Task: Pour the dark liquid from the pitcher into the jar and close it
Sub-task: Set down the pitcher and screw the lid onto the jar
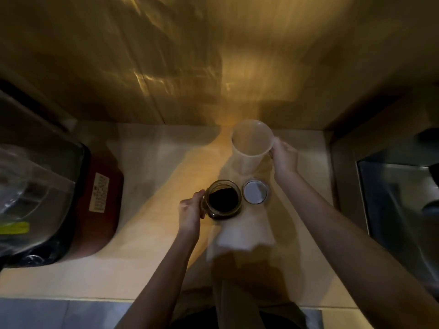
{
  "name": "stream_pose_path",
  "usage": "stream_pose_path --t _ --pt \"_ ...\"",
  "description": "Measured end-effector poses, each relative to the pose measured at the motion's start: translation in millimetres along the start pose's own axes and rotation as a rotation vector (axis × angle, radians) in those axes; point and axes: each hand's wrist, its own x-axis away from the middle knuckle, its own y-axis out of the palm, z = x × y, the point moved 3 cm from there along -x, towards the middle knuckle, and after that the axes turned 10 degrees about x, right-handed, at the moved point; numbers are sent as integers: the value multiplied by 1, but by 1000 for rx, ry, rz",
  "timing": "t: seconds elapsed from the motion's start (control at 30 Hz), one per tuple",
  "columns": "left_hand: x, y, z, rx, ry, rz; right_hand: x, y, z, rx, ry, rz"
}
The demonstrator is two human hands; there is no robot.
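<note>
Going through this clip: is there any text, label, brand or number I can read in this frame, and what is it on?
Nothing here can be read.
White label on the dark red appliance: rows of print, too small and blurred to read.
Yellow sticker on the clear cover at far left: blurred, no letters legible.
Jar, lid and pitcher: no visible markings.

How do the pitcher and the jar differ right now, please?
The pitcher looks empty and pale; the jar holds dark liquid. The pitcher is the larger and sits farther back; the jar is smaller and nearer. The right hand grips the pitcher's side, the left hand the jar's. Both are open-topped; the lid lies beside the jar.
</note>
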Motion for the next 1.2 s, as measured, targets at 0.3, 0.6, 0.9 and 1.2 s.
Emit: stream_pose_path --t 0.3,0.6,0.9,1.2 --pt "-16 1 -15 -69 -26 38 -19 11 15 42 55 -31" --pt "-17 3 -19 -67 -27 -24 -28 12 32 120 4 -63" --pt "-15 0 -21 -75 -44 -1 1 -23 74 81 5 128" --pt "-12 -10 -10 -333 118 -116 31 -9 126 871 -362 -193"
